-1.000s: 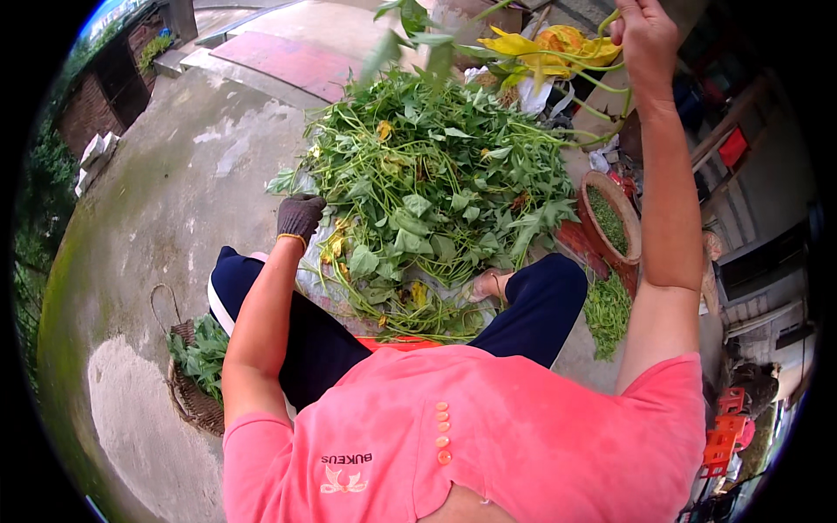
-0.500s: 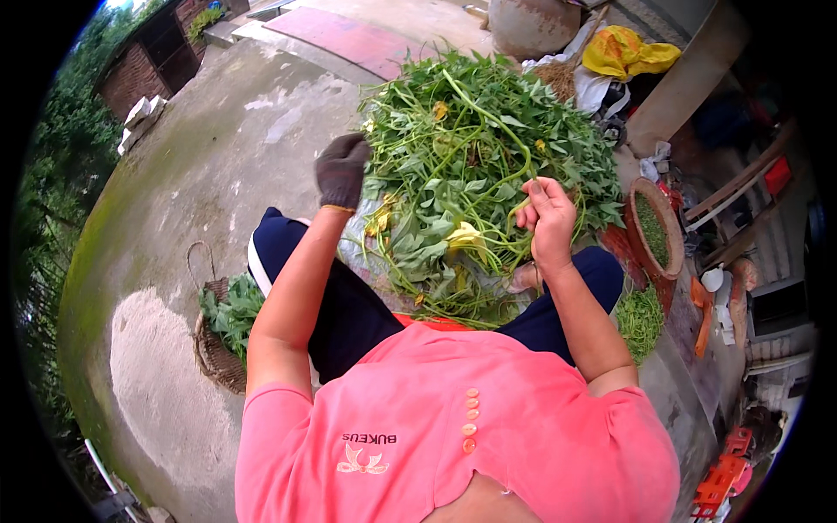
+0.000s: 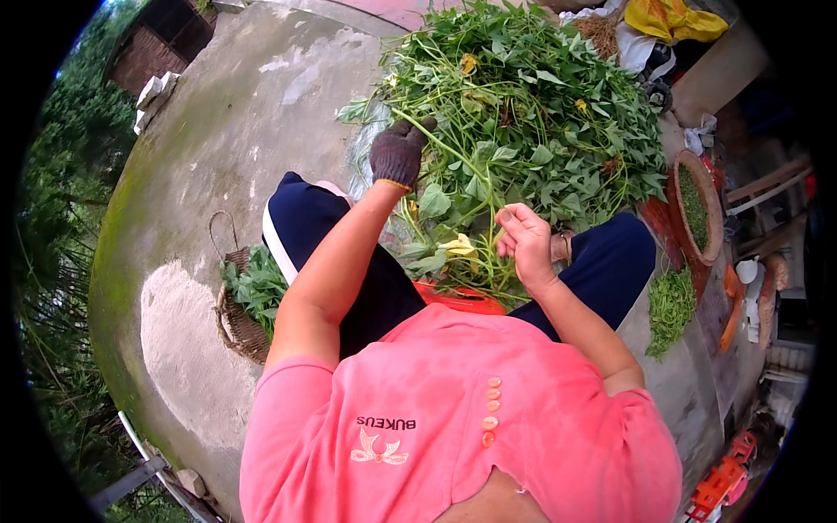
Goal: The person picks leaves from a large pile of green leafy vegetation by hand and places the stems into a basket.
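My left hand (image 3: 399, 152), in a dark knitted glove, is closed around a long green stem (image 3: 440, 148) at the near edge of the big heap of leafy vines (image 3: 532, 105). My bare right hand (image 3: 527, 240) sits just below that heap, between my knees, fingers (image 3: 514, 220) pinched together on a thin stalk — though I cannot tell exactly how much of it I hold, since leaves crowd around it. A yellowed leaf (image 3: 459, 246) lies just left of that hand, at the foot of the heap.

To the right of the heap stands a shallow woven tray (image 3: 697, 253) with trimmed greens in it, and a small loose pile of green stalks (image 3: 670, 301) lies below that tray. Well to the left of the heap, by my left thigh, a wicker basket (image 3: 235, 322) holds more leaves.

As I judge it, doing this well means keeping the gloved grip firm near the stem's base, drawing it clear of the tangle rather than yanking, and letting the bare fingers do the fine picking — yellow leaves kept apart from good ones.
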`<state>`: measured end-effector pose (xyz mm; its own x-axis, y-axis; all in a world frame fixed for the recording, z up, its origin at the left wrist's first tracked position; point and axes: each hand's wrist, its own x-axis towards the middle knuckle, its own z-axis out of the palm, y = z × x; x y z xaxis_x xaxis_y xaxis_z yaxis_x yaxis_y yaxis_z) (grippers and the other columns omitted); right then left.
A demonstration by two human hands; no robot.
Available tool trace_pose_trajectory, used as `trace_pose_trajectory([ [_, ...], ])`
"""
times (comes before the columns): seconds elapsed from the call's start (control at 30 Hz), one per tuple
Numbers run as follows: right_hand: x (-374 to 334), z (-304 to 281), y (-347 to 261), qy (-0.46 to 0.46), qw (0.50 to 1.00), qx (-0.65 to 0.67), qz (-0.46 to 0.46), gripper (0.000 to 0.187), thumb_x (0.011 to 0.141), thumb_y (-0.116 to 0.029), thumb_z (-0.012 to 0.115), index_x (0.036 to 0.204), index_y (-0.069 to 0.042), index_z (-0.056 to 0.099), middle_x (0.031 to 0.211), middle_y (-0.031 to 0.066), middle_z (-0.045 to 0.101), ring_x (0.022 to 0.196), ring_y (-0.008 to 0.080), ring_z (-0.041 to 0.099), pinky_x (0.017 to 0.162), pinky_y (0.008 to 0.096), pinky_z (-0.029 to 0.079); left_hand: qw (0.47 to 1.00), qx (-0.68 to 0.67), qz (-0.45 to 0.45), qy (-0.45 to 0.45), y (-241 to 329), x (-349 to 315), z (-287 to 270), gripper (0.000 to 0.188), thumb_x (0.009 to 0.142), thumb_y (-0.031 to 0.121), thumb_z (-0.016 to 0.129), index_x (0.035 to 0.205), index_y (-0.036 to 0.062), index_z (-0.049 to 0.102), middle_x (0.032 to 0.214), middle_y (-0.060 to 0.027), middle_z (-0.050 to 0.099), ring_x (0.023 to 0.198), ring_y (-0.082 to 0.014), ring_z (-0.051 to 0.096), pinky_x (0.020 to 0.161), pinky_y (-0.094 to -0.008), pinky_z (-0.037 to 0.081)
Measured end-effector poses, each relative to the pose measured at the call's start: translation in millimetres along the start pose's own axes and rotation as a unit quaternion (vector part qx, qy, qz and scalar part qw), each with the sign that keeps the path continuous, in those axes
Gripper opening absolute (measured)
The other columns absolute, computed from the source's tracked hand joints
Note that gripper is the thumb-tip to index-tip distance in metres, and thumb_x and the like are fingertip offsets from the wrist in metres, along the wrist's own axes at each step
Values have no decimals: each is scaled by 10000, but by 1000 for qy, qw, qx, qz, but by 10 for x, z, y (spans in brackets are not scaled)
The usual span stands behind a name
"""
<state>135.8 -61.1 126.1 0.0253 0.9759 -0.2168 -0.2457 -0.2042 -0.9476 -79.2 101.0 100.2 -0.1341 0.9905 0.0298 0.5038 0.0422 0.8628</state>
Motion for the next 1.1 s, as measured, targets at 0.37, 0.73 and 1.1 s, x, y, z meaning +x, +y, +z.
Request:
trace_pose_trajectory([
  [0.37, 237, -311, 48, 35, 997, 37, 62, 227, 989, -221, 581, 886, -19, 575, 606, -27, 442, 424, 54, 361, 413, 227, 359, 910, -306, -151, -236, -60, -221, 441, 200, 917, 237, 648, 992, 56, 688, 774, -11, 618, 644, -114, 564, 618, -268, 496],
  [0.73, 276, -411, 122, 101, 992, 49, 58, 221, 973, -216, 598, 886, -13, 588, 744, 15, 554, 455, 64, 417, 416, 230, 369, 959, 195, 147, -145, -63, -125, 443, 397, 911, 470, 599, 855, 83, 672, 853, -195, 680, 810, -401, 637, 712, -485, 477],
  [1.1, 360, -291, 307, 38, 995, 61, 63, 218, 992, -209, 563, 897, -14, 581, 556, -4, 429, 441, 110, 437, 445, 248, 363, 917, -208, -64, -335, 40, -634, 668, 237, 985, 270, 567, 1046, 46, 614, 920, -84, 688, 813, -203, 683, 762, -347, 555],
])
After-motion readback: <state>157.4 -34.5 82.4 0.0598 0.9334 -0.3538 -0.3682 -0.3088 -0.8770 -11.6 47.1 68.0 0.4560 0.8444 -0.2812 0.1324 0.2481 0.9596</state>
